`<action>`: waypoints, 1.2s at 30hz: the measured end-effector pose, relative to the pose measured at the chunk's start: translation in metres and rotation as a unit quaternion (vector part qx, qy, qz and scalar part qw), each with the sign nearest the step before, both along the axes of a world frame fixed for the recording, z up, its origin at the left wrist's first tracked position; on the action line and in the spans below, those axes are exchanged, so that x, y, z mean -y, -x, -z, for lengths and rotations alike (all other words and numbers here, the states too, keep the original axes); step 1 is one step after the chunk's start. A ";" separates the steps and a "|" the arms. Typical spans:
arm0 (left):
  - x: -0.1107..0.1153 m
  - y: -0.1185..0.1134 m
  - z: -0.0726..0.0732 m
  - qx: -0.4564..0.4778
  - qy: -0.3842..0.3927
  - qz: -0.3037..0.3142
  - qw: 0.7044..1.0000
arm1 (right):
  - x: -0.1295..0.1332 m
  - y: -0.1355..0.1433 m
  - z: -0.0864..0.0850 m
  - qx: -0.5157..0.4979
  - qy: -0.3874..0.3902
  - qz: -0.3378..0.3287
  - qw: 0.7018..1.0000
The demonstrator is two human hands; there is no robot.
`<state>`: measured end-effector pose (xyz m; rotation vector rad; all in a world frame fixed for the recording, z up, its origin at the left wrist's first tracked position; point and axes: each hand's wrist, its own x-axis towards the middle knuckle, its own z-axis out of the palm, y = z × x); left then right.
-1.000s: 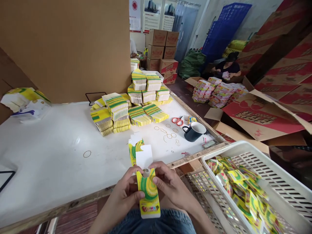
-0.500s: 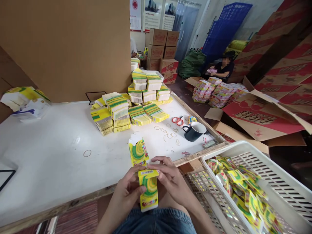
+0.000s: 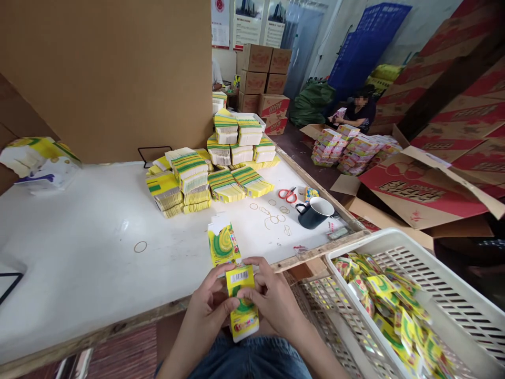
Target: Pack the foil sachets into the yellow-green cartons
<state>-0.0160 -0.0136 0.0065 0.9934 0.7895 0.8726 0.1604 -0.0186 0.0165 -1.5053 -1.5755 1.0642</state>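
Note:
A small yellow-and-green box (image 3: 245,319) with a barcode on its top end hangs over my lap, at the table's front edge. My left hand (image 3: 213,305) grips its left side, thumb on the front face. On the other side my right hand (image 3: 270,297) holds it too, with its thumb on the front just below the barcode and its forefinger at the top edge. Just beyond, a flat yellow-and-green carton (image 3: 223,243) lies on the white table (image 3: 98,273), its white flaps pointing away.
Stacks of folded cartons (image 3: 189,173) stand at the table's back. Rubber bands, red scissors (image 3: 288,195) and a dark mug (image 3: 314,213) lie to the right. A white basket (image 3: 394,237) holds filled packs. Another person (image 3: 361,110) sits among boxes.
The barcode end now faces me more, and the box is slightly tilted. My right thumb has moved from the box's upper right edge onto its front face.

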 end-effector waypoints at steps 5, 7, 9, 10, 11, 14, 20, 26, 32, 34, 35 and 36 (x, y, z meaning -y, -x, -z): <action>0.001 -0.006 -0.004 -0.024 -0.039 -0.021 0.999 | 0.004 -0.002 0.001 -0.087 -0.084 0.027 0.992; 0.001 -0.013 -0.007 -0.054 -0.075 -0.031 0.995 | 0.006 -0.002 0.000 -0.140 -0.090 0.027 0.986; -0.001 -0.018 -0.010 -0.086 -0.112 -0.021 0.990 | 0.011 -0.008 -0.004 -0.148 -0.105 0.032 0.983; -0.003 -0.020 -0.010 -0.111 -0.137 -0.014 0.984 | 0.013 -0.016 -0.007 -0.124 -0.122 0.044 0.984; -0.006 -0.019 -0.009 -0.147 -0.168 -0.012 0.975 | 0.017 -0.028 -0.011 -0.082 -0.141 0.069 0.984; -0.022 -0.007 0.000 -0.300 -0.287 -0.048 0.909 | 0.027 -0.080 -0.024 0.124 -0.196 0.220 0.948; -0.051 0.025 0.022 -0.506 -0.357 -0.014 0.785 | 0.034 -0.127 -0.019 0.267 -0.143 0.306 0.902; -0.050 0.031 0.000 -0.502 -0.398 -0.021 0.768 | 0.005 -0.038 0.012 -0.012 -0.023 0.154 0.988; -0.016 0.018 -0.003 -0.317 -0.585 -0.051 0.745 | -0.008 0.000 0.020 -0.242 0.075 0.122 0.960; -0.004 0.011 0.002 -0.268 -0.563 -0.045 0.780 | -0.006 0.000 0.019 -0.279 0.066 0.135 0.948; -0.001 0.008 0.004 -0.247 -0.514 -0.073 0.818 | -0.004 0.000 0.018 -0.290 0.059 0.139 0.945; 0.002 0.005 0.005 -0.215 -0.441 -0.111 0.864 | -0.001 0.001 0.018 -0.303 0.056 0.139 0.941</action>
